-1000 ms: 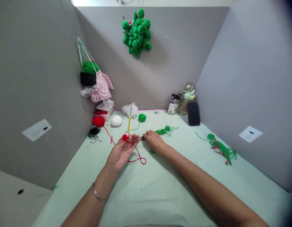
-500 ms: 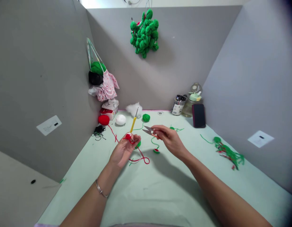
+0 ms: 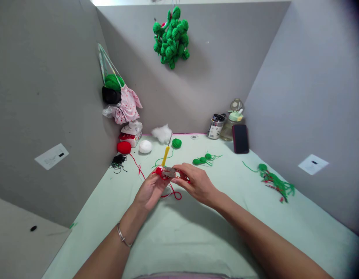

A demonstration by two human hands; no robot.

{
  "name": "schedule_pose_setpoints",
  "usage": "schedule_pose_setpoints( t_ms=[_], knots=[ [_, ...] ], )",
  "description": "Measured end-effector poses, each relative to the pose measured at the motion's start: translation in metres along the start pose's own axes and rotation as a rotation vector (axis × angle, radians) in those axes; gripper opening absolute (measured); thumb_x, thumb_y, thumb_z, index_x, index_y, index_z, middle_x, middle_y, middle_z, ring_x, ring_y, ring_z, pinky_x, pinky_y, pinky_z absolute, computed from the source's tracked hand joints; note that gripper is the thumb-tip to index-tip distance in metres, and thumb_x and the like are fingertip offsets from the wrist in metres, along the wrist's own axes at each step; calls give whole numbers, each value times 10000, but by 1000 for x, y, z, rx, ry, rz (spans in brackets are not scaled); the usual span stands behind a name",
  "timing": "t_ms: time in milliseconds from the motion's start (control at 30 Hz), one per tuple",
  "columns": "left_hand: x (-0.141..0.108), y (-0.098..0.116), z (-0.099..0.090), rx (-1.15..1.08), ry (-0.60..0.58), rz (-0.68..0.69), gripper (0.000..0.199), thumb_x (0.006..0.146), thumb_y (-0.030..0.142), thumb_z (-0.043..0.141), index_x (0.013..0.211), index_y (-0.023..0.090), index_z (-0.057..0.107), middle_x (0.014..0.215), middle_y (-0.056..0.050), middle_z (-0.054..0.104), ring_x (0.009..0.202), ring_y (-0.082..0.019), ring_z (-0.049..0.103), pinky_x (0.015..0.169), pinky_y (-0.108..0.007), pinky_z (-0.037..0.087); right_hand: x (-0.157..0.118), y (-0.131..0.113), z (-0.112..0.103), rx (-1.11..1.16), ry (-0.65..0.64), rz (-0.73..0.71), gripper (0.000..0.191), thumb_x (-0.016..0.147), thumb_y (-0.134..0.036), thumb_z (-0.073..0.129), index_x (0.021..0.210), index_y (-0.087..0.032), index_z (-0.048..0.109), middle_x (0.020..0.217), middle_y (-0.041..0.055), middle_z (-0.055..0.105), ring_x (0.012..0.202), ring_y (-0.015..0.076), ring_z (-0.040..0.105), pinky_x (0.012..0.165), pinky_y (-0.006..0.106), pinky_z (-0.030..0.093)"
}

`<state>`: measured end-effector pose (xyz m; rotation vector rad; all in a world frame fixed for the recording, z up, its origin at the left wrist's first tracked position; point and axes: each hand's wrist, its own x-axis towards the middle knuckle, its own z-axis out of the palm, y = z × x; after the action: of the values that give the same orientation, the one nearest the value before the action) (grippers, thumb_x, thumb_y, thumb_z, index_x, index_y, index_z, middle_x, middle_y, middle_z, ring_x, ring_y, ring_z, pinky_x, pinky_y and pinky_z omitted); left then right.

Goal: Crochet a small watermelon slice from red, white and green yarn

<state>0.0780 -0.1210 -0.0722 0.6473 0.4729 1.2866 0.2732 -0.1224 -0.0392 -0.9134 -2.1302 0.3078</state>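
My left hand (image 3: 150,190) is closed around a small red and white crochet piece (image 3: 158,171) and a crochet hook (image 3: 165,155) with a yellow handle, whose metal tip points up. Scissors (image 3: 169,172) are gripped in my right hand (image 3: 196,183), their blades up against the crochet piece; blur hides whether they cut a strand. Red yarn (image 3: 176,195) loops down from the left hand to the table, with a white strand beside it. Behind the hands lie a red yarn ball (image 3: 124,147), a white yarn ball (image 3: 145,147) and a green yarn ball (image 3: 176,143).
Small green crochet balls (image 3: 203,160) lie behind my right hand. A heap of green and red pieces (image 3: 273,182) is at the right. White stuffing (image 3: 162,133), a pen can (image 3: 216,127), a jar (image 3: 227,131) and a phone (image 3: 240,138) stand along the back. Green crochet pieces (image 3: 172,38) hang above.
My right hand has brought the scissors leftward and slightly down, from apart to meeting the crochet piece in my left hand. The view has shifted slightly.
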Motion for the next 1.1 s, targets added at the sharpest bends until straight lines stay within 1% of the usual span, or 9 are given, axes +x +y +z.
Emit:
schedule_pose_setpoints(
  t_ms=[100, 200, 300, 467, 567, 733, 933, 1000, 1100],
  knots=[
    [-2, -1, 3, -4, 4, -17, 52, 949, 171, 765, 912, 138, 749, 1009, -57, 787, 986, -211, 748, 914, -395, 621, -1, 2, 3, -42, 11, 6, 367, 1086, -507, 547, 1163, -189, 714, 874, 68, 740, 734, 184, 648, 694, 291, 478],
    [-4, -1, 8, -12, 2, -22, 120, 892, 81, 761, 791, 146, 766, 947, -68, 799, 1003, -200, 742, 987, -341, 592, -1, 2, 4, -69, 19, 11, 340, 1092, -491, 542, 1110, -194, 705, 854, 58, 741, 708, 178, 643, 670, 282, 465],
    [-5, -1, 11, -13, 2, -19, 160, 866, 63, 759, 739, 161, 764, 889, -50, 790, 958, -182, 739, 999, -322, 587, -1, 1, 3, -82, 20, 2, 341, 1100, -489, 524, 1080, -195, 696, 838, 48, 739, 688, 168, 638, 653, 271, 457],
    [-6, -1, 11, 16, -3, -9, 89, 865, 80, 785, 810, 149, 787, 920, -56, 798, 970, -186, 741, 977, -315, 588, 0, -1, 4, -108, 21, -25, 394, 1116, -507, 467, 1033, -195, 692, 844, 55, 744, 708, 170, 652, 660, 268, 449],
    [-5, -3, 9, 40, -10, 4, 34, 910, 132, 785, 880, 137, 771, 975, -59, 797, 988, -205, 745, 935, -365, 607, -1, -2, 5, -138, 17, -32, 422, 1124, -512, 437, 1007, -198, 694, 849, 60, 751, 719, 172, 657, 654, 270, 433],
    [-5, -5, 6, 58, -18, 23, 139, 959, 193, 767, 844, 147, 704, 911, -14, 751, 904, -196, 735, 845, -393, 624, -1, -1, 6, -182, 14, -47, 448, 1138, -503, 399, 1002, -202, 702, 850, 60, 762, 718, 167, 657, 654, 266, 424],
    [-6, -3, 9, 58, -16, 18, 170, 843, 94, 820, 717, 153, 723, 833, -18, 724, 901, -168, 696, 967, -326, 578, -1, 1, 6, -239, 27, -88, 506, 1146, -507, 363, 961, -201, 721, 792, 52, 747, 701, 165, 645, 630, 272, 393],
    [-6, -3, 9, 69, -14, 19, 161, 849, 97, 815, 727, 156, 727, 832, -18, 724, 898, -167, 695, 969, -325, 577, -2, 1, 5, -257, 37, -108, 523, 1147, -507, 357, 944, -202, 730, 749, 47, 730, 682, 164, 635, 625, 276, 385],
    [-5, -4, 5, 99, -10, 40, 106, 911, 150, 789, 826, 156, 727, 860, -11, 730, 897, -181, 712, 910, -368, 601, -2, 2, 3, -281, 67, -126, 523, 1147, -506, 356, 966, -198, 738, 739, 47, 723, 680, 164, 635, 632, 278, 390]
  ],
)
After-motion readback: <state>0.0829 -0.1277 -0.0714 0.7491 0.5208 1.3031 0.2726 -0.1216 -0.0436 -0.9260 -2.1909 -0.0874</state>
